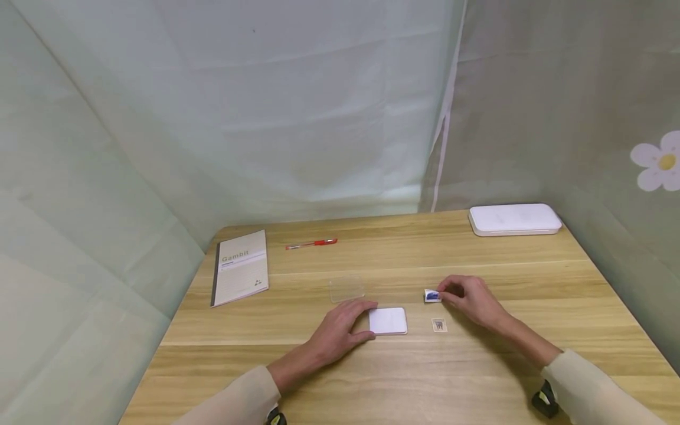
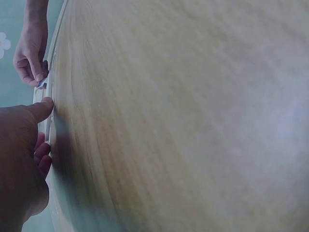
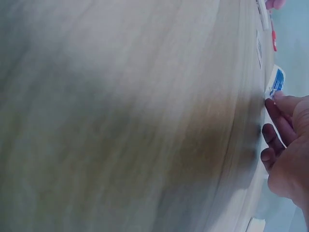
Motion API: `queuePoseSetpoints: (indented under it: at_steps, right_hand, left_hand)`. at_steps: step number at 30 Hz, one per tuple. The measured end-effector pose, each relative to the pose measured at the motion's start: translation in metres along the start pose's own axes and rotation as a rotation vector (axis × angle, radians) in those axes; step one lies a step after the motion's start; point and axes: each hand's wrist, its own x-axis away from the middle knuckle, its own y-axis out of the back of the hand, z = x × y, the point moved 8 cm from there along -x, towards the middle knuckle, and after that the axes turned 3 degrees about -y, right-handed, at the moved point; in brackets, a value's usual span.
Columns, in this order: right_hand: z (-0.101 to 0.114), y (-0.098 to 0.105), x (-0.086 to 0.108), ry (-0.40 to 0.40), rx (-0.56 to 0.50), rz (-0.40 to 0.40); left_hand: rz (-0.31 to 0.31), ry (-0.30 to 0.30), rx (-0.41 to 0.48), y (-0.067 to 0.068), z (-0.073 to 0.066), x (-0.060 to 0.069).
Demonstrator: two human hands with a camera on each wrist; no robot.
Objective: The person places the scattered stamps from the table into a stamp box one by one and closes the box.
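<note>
My left hand (image 1: 340, 330) holds the left end of a small white rectangular stack (image 1: 388, 320), thumb at its near edge and fingers at its far edge. In the left wrist view, the thumb and fingers of that hand (image 2: 19, 154) hide most of the stack. Between thumb and fingertips, my right hand (image 1: 475, 301) pinches a small white-edged stamp (image 1: 432, 296) with a blue picture. The right wrist view shows this stamp (image 3: 276, 81) tilted up and bent. Just nearer me, a second small stamp (image 1: 439, 325) with a dark picture lies flat on the wooden table (image 1: 398, 378).
A clear plastic lid or sheet (image 1: 347, 289) lies behind my left hand. Farther back is a red pen (image 1: 311, 244). A notebook (image 1: 241, 268) lies at the left, and a white flat case (image 1: 514, 219) at the back right. Cloth walls (image 1: 319, 118) surround the table.
</note>
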Motion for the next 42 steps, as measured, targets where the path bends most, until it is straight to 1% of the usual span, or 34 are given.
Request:
queuePoseSetpoints:
  at_steps: [8,13,23,27,33,38,42]
  right_hand:
    - [0.008,0.001,-0.001,0.009,-0.055,0.007]
    - [0.012,-0.001,-0.002,-0.009,-0.084,0.019]
    - [0.028,-0.007,-0.006,0.017,-0.13,0.064]
    - [0.035,-0.013,-0.007,0.006,-0.135,0.102]
    - [0.051,-0.024,-0.009,0.032,-0.141,0.138]
    - [0.062,-0.037,-0.01,0.062,-0.141,0.174]
    - [0.067,-0.048,-0.009,0.052,-0.163,0.206]
  left_hand:
    - [-0.006,-0.005,0.0,0.0,0.0,0.0]
    - [-0.002,-0.005,-0.007,0.0,0.0,0.0]
    - [0.014,0.022,-0.011,0.0,0.0,-0.001]
    - [0.014,0.02,-0.015,0.0,0.0,0.0]
    - [0.02,0.013,-0.018,-0.001,0.001,0.0]
    - [0.042,0.029,-0.009,-0.003,0.003,0.0]
    - [0.045,0.03,-0.005,-0.002,0.003,-0.001]
